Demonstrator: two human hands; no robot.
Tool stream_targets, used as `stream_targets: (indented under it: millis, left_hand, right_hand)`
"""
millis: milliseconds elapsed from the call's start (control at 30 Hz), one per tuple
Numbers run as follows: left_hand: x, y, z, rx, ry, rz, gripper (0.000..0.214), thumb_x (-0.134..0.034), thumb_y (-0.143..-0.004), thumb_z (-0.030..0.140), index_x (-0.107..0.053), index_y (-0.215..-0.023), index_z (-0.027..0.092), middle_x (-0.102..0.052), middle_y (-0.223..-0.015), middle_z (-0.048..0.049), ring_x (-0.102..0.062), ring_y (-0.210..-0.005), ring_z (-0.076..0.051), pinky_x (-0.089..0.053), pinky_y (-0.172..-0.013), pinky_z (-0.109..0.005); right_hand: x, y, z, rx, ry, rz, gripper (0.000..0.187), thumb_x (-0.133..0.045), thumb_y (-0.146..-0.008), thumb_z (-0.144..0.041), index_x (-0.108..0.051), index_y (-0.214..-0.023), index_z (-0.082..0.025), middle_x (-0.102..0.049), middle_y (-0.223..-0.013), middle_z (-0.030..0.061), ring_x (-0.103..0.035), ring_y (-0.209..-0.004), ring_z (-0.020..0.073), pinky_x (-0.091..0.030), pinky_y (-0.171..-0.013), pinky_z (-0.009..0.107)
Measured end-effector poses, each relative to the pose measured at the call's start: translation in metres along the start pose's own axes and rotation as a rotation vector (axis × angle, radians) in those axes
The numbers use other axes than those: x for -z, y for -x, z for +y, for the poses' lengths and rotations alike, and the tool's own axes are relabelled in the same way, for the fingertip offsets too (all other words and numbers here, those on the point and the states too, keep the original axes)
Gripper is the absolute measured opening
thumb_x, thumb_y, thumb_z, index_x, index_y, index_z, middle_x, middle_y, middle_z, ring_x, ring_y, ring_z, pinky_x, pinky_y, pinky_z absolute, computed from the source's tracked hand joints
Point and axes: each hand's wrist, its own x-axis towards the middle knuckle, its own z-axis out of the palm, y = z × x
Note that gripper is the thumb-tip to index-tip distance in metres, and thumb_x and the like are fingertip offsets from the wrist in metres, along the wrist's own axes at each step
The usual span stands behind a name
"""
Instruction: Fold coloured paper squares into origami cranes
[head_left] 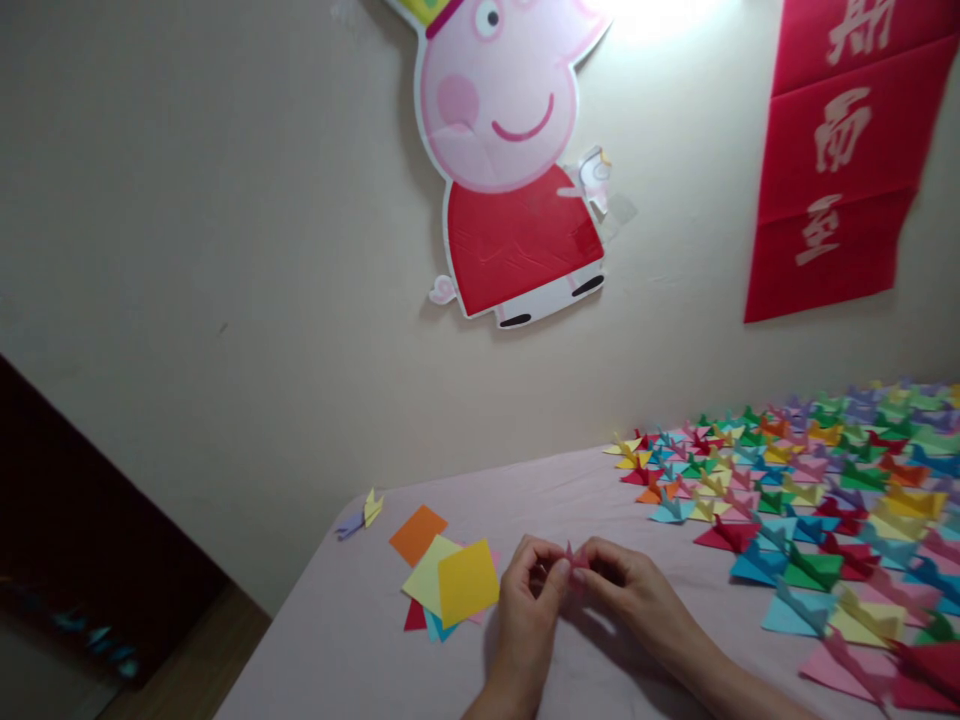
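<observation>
Both of my hands meet over the pale pink table (pixel 352 640), pinching a small folded pink paper piece (pixel 576 560) between them. My left hand (pixel 529 595) curls its fingers on the piece's left side. From the right, my right hand (pixel 626 590) grips the same piece with fingertips pressed together. Just left of my hands lies a loose stack of flat paper squares (pixel 450 585), with yellow on top and orange, red and blue beneath.
Several folded paper figures in many colours (pixel 810 510) cover the table's right half up to the wall. A small yellow and purple folded figure (pixel 364 512) sits near the table's left corner. A cartoon pig cutout (pixel 517 170) and a red banner (pixel 847 150) hang on the wall.
</observation>
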Motion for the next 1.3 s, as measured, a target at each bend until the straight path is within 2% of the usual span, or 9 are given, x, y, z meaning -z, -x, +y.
stream_targets:
  millis: [467, 900, 1100, 1300]
  left_hand:
    - [0.0014, -0.0016, -0.0024, -0.029, 0.052, 0.006, 0.021, -0.068, -0.082, 0.038, -0.062, -0.078, 0.018, -0.056, -0.077, -0.0003, -0.051, -0.075, -0.017, -0.041, -0.069, -0.026]
    - [-0.0003, -0.0011, -0.0036, 0.002, 0.109, 0.01, 0.024, -0.07, -0.08, 0.04, -0.062, -0.078, 0.017, -0.057, -0.074, 0.0005, -0.051, -0.073, -0.016, -0.04, -0.068, -0.025]
    - [-0.0009, -0.0012, -0.0057, 0.017, 0.129, 0.006, 0.026, -0.071, -0.079, 0.042, -0.063, -0.079, 0.017, -0.059, -0.075, -0.0004, -0.052, -0.074, -0.017, -0.041, -0.069, -0.026]
    - [-0.0015, 0.0008, -0.0039, 0.057, 0.095, -0.005, 0.029, -0.069, -0.081, 0.045, -0.063, -0.083, 0.016, -0.06, -0.077, -0.001, -0.052, -0.073, -0.016, -0.041, -0.068, -0.025]
  right_hand:
    - [0.0022, -0.0002, -0.0005, 0.028, 0.038, 0.017, 0.023, -0.065, -0.075, -0.039, -0.067, -0.066, -0.018, -0.062, -0.064, 0.0004, -0.053, -0.064, 0.0168, -0.041, -0.061, 0.028]
    - [0.002, -0.0018, -0.0003, 0.001, -0.036, 0.008, 0.026, -0.068, -0.073, -0.042, -0.068, -0.067, -0.017, -0.063, -0.064, 0.0009, -0.052, -0.063, 0.0164, -0.04, -0.061, 0.028]
    - [0.0035, -0.0014, 0.0005, 0.019, 0.016, 0.014, 0.028, -0.067, -0.074, -0.044, -0.065, -0.066, -0.017, -0.058, -0.062, -0.0011, -0.048, -0.06, 0.0148, -0.038, -0.058, 0.027]
    - [0.0028, -0.001, -0.0002, 0.013, 0.028, 0.026, 0.03, -0.065, -0.075, -0.045, -0.056, -0.063, -0.019, -0.05, -0.059, -0.0039, -0.044, -0.058, 0.0136, -0.036, -0.056, 0.026]
